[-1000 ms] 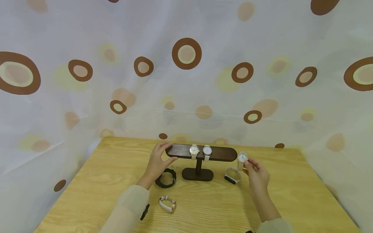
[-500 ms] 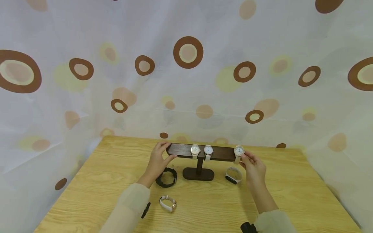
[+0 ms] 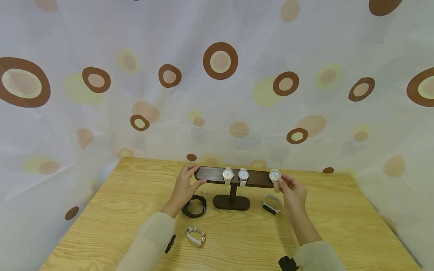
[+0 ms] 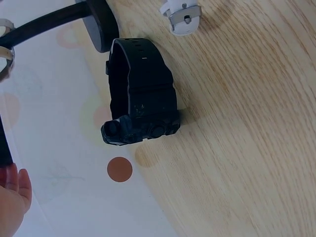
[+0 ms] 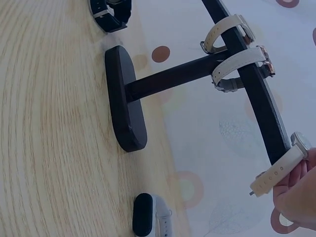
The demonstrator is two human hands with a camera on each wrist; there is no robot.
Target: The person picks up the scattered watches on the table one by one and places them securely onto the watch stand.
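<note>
**Third watch reaches the bar**

End watch now at the bar's right tip; a second ago it hung clear, just off that end. Right hand pinches it by the case. Strap hangs down, lower end loose in the right wrist view; whether it loops the bar, cannot tell. Left hand grips the far tip, position unchanged, apparently steadying. Left watch and middle watch sit as before, strapped round mid-bar. Reads as mounting begun, not finished. Black watch, rose watch, white band lie on the table, unmoved.
</note>
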